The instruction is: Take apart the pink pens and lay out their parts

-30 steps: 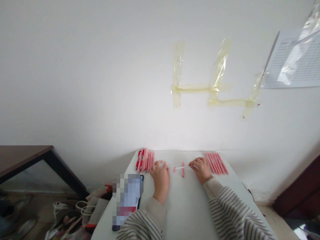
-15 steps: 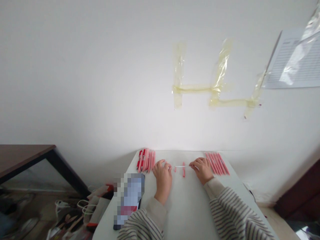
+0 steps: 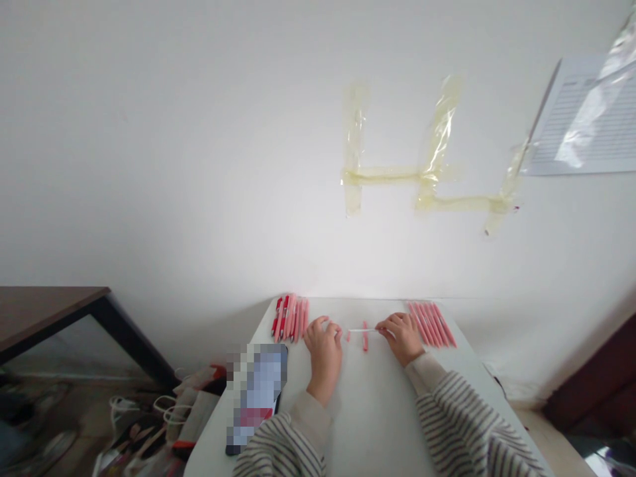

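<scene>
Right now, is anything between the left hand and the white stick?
Nothing visible blocks the gap from the left hand to the free end of the white stick. A small pink piece lies by that end; a pink tube crosses the stick's line nearer the right hand.

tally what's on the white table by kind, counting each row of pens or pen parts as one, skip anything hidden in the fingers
Left row and right row of pens or pen parts: 2
Longer pink piece and shorter pink piece, outside the rows: 2
Thin white stick: 1
Phone: 1
Total: 6
</scene>
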A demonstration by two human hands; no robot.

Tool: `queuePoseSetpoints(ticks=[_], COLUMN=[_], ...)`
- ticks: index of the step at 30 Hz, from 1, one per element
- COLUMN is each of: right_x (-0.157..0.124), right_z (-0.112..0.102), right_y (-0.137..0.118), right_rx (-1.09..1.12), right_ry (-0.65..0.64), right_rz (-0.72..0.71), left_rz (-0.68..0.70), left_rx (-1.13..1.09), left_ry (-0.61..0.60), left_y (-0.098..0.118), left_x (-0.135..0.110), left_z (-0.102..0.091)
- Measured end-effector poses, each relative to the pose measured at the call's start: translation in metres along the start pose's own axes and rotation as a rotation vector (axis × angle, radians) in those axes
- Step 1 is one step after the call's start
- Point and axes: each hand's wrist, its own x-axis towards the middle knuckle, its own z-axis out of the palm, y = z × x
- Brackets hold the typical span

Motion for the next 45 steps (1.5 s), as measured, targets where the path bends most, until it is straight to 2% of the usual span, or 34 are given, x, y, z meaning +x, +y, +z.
queuePoseSetpoints(ticks=[6,16,22,30,37,45], right_x=[-0.001,0.0,0.0,0.0,0.0,-0.001], right_z=[0.003,-0.002,0.001,0.001,0.0,0.0], right_y=[0.002,-0.007,-0.006,-0.006,-0.007,-0.007], right_rx=[0.019,0.094,0.107,0.051,-0.001,0.035], right_ry=[-0.004,0.006,0.018,0.006,0.003,0.008], right_rz=[-0.004,-0.019,-0.07,-0.063,-0.028,-0.012], left_rz=[0.03,0.049,0.098,0.086,0.065,0.05], left_rx=[-0.014,-0.088,-0.092,-0.131,-0.074,-0.063], left_ry=[0.04,-0.027,0.016,-0.01,-0.063,-0.056], left_y=[-0.003,0.0,-0.004,-0.004,-0.002,-0.004], left_x=[-0.001,-0.001,-0.001,-0.001,-0.001,0.0], left_z=[0.004,0.003,0.007,0.006,0.003,0.004])
